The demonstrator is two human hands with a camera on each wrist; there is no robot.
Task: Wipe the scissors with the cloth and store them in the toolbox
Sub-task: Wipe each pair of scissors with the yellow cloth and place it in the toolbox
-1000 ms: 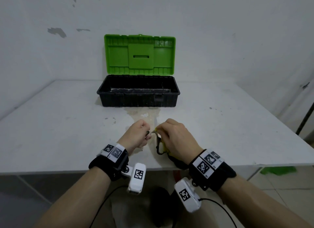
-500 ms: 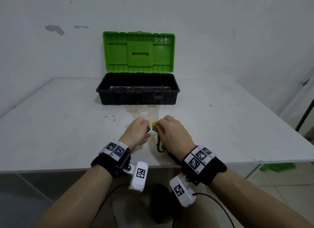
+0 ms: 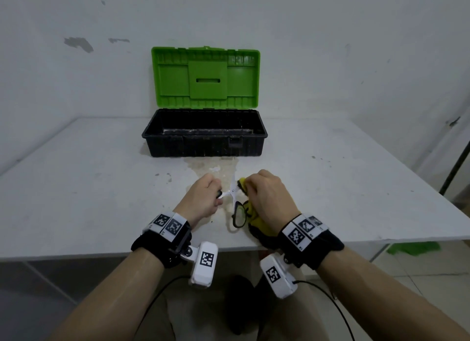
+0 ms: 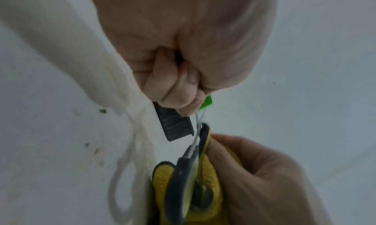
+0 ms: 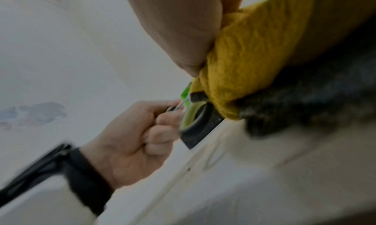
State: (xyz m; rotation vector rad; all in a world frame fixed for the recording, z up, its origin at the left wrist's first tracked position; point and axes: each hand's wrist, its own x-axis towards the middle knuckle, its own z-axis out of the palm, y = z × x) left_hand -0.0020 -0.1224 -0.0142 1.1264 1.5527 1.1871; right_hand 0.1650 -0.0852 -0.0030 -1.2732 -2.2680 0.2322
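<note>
White tabletop [image 3: 89, 200] with the toolbox [image 3: 204, 143] at the back, green lid up. Up front, right hand [image 3: 269, 198] has its grip bunched round the yellow cloth [image 3: 256, 222] against the scissors [image 3: 235, 203]; left hand [image 3: 202, 199] grip pinches one handle.

A bare workroom: a stained white table [image 3: 330, 188] against a scuffed, chipped white wall [image 3: 76, 44], a tiled floor [image 3: 419, 269] below.
</note>
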